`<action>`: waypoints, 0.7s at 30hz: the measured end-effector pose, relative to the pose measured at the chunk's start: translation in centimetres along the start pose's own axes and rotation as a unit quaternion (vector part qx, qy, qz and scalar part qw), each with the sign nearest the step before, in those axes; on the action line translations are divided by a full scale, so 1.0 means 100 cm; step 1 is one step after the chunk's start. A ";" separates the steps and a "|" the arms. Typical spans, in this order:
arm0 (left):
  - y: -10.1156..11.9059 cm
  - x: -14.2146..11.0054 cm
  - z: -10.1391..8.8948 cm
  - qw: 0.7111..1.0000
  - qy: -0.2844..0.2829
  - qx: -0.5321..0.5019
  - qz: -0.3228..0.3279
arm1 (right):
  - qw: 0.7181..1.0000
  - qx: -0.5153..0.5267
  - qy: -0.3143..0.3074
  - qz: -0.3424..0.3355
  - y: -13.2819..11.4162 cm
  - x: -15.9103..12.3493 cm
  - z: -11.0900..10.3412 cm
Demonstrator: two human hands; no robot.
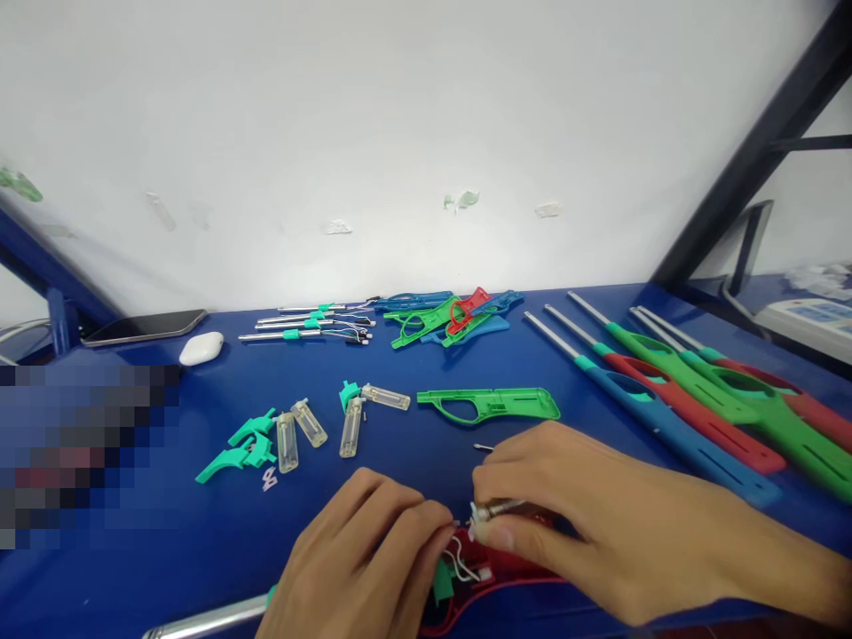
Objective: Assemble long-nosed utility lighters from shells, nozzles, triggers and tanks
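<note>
At the front edge of the table lies a red lighter shell point(459, 612), its hollow side up, with white wires point(459, 564) and a green trigger point(443, 581) inside. My left hand point(366, 559) is closed over its left part, where a metal tube point(206, 617) sticks out. Its fingertips are pressed together near a small piece; the thumb is mostly hidden. My right hand point(565, 515) pinches a clear fuel tank point(502, 508) with a white valve end, just above the shell. A thin metal tip point(483, 447) shows beyond the right knuckles; the rest is hidden.
Ahead lies a green half shell point(493, 405). Clear tanks point(286, 442) and green triggers point(236, 457) lie left. Wired metal tubes point(286, 335) and coloured shells point(426, 321) are at the back. Assembled long lighters point(666, 426) lie right. A phone point(146, 327) and white case point(201, 348) are back left.
</note>
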State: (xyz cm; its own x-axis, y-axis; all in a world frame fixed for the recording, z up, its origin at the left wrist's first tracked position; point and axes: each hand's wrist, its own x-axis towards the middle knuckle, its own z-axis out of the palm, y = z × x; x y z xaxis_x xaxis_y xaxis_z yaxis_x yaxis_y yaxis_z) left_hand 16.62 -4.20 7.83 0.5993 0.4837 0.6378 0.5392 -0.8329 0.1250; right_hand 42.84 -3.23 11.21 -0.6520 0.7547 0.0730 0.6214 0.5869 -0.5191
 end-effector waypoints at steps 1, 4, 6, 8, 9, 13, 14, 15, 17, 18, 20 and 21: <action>0.000 0.001 0.001 1.000 0.002 0.002 0.005 | 1.000 0.001 -0.010 -0.001 0.000 0.001 0.000; 0.001 0.003 0.003 1.000 0.006 0.017 0.018 | 0.999 0.003 -0.043 0.004 0.000 0.004 -0.003; 0.002 0.005 0.002 1.000 0.004 0.021 0.018 | 0.998 0.004 -0.063 0.009 -0.002 0.006 -0.004; 0.002 0.005 0.002 1.000 0.002 0.019 0.015 | 0.997 0.005 -0.071 0.017 -0.004 0.007 -0.005; 0.002 0.005 0.001 1.000 0.002 0.017 0.016 | 0.997 0.008 -0.074 0.019 -0.004 0.007 -0.005; 0.001 0.002 0.002 1.000 0.003 0.014 0.012 | 0.996 0.014 -0.088 0.013 -0.004 0.008 -0.003; 0.001 0.001 0.002 1.000 0.003 0.015 0.011 | 0.996 0.012 -0.088 0.007 -0.004 0.009 -0.003; 0.001 0.000 0.002 1.000 0.000 0.017 0.010 | 0.996 0.007 -0.086 0.003 -0.004 0.009 -0.003; 0.001 -0.001 0.002 1.000 -0.007 0.018 0.011 | 0.997 0.000 -0.083 -0.006 -0.003 0.010 -0.003; 0.001 -0.002 0.002 1.000 -0.012 0.017 0.013 | 0.997 -0.003 -0.082 -0.009 -0.003 0.010 -0.003; 0.002 -0.003 0.003 1.000 -0.010 0.017 0.014 | 0.996 -0.006 -0.083 -0.015 -0.003 0.011 -0.004; 0.002 -0.003 0.004 1.000 -0.005 0.020 0.013 | 0.996 -0.007 -0.083 -0.019 -0.003 0.011 -0.003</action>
State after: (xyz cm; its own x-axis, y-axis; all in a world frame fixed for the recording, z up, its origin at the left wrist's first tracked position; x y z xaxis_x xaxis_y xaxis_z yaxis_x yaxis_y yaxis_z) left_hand 16.80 -4.45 7.32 0.6193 0.4643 0.6332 0.5458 -0.8343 0.0779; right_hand 42.08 -2.46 11.73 -0.7364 0.6747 -0.0498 0.6009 0.6185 -0.5064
